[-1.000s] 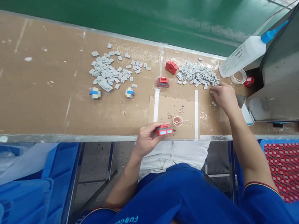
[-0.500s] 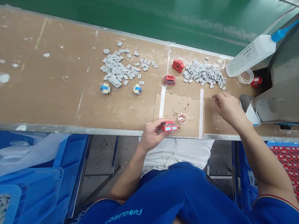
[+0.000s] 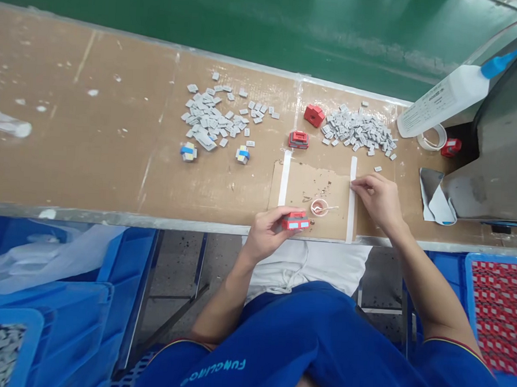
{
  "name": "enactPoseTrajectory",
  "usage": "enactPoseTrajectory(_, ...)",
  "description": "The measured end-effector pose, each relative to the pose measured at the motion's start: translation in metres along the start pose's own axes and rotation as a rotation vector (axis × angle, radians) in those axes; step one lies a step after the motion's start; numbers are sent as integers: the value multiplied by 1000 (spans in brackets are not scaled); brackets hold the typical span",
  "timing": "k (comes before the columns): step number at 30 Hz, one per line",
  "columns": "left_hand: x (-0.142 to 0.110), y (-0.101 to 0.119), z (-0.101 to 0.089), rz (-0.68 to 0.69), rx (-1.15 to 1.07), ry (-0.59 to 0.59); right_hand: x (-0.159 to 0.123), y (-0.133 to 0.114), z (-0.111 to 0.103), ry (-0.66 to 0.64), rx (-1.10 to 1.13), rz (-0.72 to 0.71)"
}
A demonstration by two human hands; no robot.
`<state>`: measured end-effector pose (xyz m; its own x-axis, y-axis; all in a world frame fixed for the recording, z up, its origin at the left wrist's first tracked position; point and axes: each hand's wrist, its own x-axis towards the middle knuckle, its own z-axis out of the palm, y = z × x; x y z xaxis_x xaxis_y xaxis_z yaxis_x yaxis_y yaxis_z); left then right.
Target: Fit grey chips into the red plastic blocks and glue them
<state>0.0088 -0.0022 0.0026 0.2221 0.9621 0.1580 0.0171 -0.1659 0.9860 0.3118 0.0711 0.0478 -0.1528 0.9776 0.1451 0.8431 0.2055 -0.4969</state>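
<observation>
My left hand grips a small red block with pale faces at the bench's near edge. My right hand hovers over the right strip of white tape on a cardboard patch, fingers pinched together on something too small to make out. A little pink cup with a stick in it stands between both hands. Behind lie a heap of small grey tiles and two red blocks.
A second grey tile heap and two blue-banded pieces lie to the left. A white squeeze bottle, a tape roll and a grey machine stand at right. Blue bins sit below left, red parts below right.
My right hand has drawn back from the right tile heap toward me, now over the cardboard patch. My left hand kept the red block in about the same spot.
</observation>
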Motion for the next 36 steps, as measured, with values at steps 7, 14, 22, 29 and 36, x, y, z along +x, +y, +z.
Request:
enactPoseTrajectory(7, 3, 2, -2, 71, -98, -56, -14, 3, -4, 124, 132, 138)
enactPoseTrajectory(14, 8, 6, 4, 141, -161, -165, -59, -93, -10, 12, 587, -21)
enactPoseTrajectory(22, 1, -7, 4, -100, -285, -187, -64, -116, 21, 16, 609, -80)
enactPoseTrajectory(29, 5, -4, 5, -18, -193, -130, -72, -118, 33, 99, 521, -37)
enactPoseTrajectory(36, 5, -3, 3, 64, -119, -128, -78, -121, 42, 174, 356, -121)
